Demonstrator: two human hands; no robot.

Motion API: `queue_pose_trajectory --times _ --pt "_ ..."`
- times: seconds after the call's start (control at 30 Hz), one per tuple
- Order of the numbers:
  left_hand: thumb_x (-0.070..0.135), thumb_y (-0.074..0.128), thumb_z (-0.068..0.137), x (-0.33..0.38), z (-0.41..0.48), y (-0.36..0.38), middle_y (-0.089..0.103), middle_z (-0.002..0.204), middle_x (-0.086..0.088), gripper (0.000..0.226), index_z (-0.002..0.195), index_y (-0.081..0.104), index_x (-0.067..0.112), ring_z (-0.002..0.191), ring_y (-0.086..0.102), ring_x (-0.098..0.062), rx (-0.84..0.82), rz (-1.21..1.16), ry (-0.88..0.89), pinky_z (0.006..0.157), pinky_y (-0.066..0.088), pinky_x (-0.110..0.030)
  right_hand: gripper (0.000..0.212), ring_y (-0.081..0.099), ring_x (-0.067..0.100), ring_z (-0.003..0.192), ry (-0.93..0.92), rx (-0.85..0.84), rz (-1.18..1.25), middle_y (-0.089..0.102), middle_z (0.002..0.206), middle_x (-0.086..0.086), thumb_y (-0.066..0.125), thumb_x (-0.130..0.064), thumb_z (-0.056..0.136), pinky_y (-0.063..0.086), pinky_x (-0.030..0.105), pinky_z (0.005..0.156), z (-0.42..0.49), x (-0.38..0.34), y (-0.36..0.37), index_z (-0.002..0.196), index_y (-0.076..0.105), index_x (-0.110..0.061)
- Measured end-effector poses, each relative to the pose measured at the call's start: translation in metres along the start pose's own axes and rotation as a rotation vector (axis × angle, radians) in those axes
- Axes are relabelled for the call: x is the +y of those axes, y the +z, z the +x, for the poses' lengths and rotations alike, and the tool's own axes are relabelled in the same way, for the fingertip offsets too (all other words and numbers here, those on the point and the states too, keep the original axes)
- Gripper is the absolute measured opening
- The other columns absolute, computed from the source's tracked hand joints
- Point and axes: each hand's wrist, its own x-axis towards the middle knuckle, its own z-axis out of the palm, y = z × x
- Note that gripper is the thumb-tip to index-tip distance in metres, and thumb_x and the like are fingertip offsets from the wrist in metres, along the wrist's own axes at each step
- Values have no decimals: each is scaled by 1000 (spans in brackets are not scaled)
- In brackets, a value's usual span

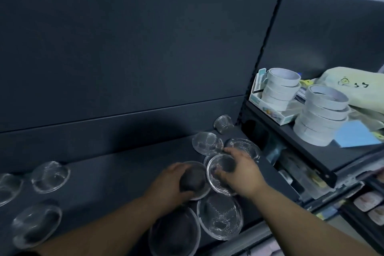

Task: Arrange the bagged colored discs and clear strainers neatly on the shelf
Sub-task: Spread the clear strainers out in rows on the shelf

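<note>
Several clear mesh strainers lie on a dark shelf [116,172]. My left hand [174,183] grips one strainer [194,181] with its dark dome facing me. Right beside it, my right hand [241,172] holds another strainer [220,174] by the rim, tilted toward me. More strainers sit behind them [205,142], [223,123], [245,147] and in front [220,217], [174,235]. A loose group of strainers lies at the left [51,176], [36,224]. No bagged colored discs are visible.
A raised shelf [301,147] at the right carries stacks of white tape rolls [322,114], [278,87], a blue pad [357,136] and a pale green pouch [353,83]. A dark back panel [124,48] rises behind the shelf. Packaged goods fill lower shelves at the far right.
</note>
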Motion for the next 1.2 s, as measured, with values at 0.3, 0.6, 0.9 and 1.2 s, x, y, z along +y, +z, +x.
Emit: queue_pose_trajectory --times 0.3,0.6,0.9,1.2 --pt "35 66 83 9 45 0 47 139 4 56 136 48 26 124 46 -9 109 45 -137 94 26 -7 76 52 16 116 -161 -43 -37 57 125 -6 78 -46 61 44 26 95 12 25 4 130 51 -31" --pt "24 63 88 39 113 -2 45 141 -3 56 140 45 17 127 44 -16 205 66 -97 100 25 -12 66 47 16 118 -115 149 18 55 125 -7 75 -38 67 40 26 99 27 35 -37 128 54 -27" --pt "15 52 90 51 195 18 32 153 -3 59 146 35 19 139 30 -23 46 576 262 114 27 -33 64 40 19 123 30 188 36 51 131 -4 69 -39 74 30 21 99 36 68 -44 133 49 -25" --pt "19 32 100 59 239 26 7 160 -4 55 152 14 23 147 3 -21 -143 1036 442 118 2 -39 65 44 22 118 24 200 4 53 130 -3 54 -55 73 37 30 103 50 72 -30 130 51 -24"
